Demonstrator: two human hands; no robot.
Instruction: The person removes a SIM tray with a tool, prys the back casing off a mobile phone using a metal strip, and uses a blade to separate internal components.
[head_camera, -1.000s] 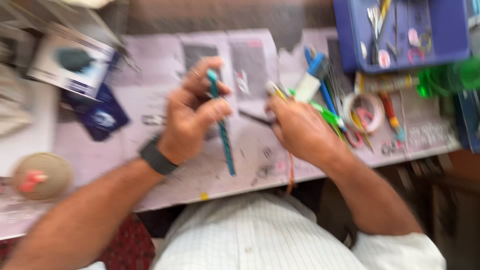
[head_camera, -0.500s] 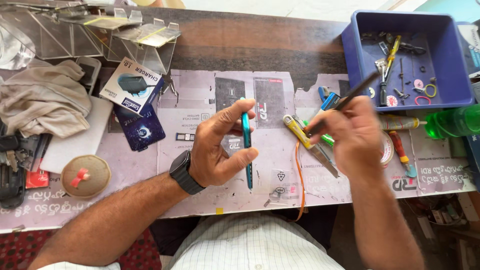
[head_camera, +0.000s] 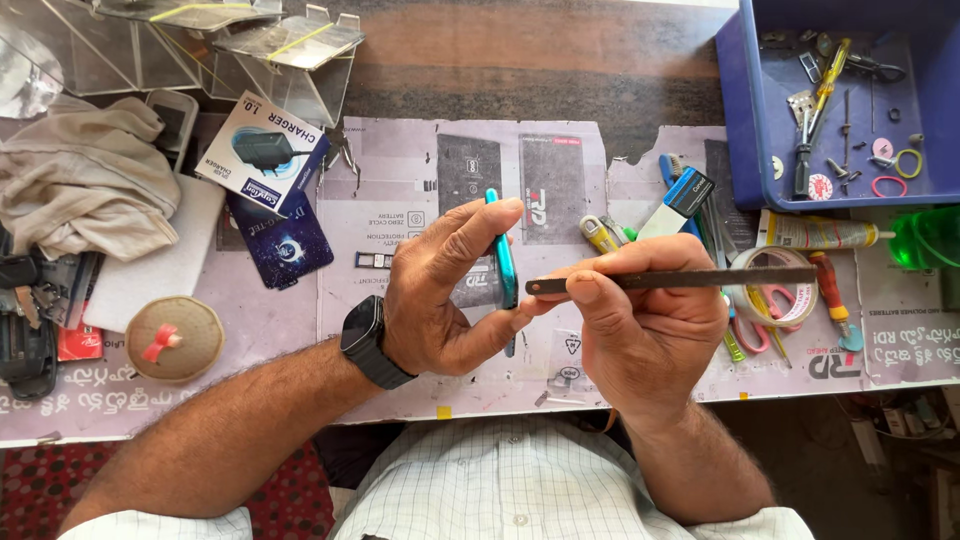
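Observation:
My left hand (head_camera: 440, 290) grips a teal-edged phone (head_camera: 503, 262) on edge above the work mat, fingers wrapped over its top and thumb under it. A black smartwatch (head_camera: 368, 340) sits on that wrist. My right hand (head_camera: 645, 320) pinches a long thin dark metal strip tool (head_camera: 690, 278), held level. Its left tip (head_camera: 532, 287) meets the phone's right edge. The tool's other end reaches out over a roll of tape (head_camera: 775, 285).
A blue tray (head_camera: 735, 120) of small tools stands at the back right. Screwdrivers, a tube, scissors and a green bottle (head_camera: 925, 238) lie right of my hands. A charger box (head_camera: 262, 155), a cloth (head_camera: 85, 190), clear stands and a round pad (head_camera: 175, 338) sit left.
My right hand has turned the metal strip from a raised slant to level and brought its tip against the phone's edge. Both hands have drawn closer together; the view has steadied.

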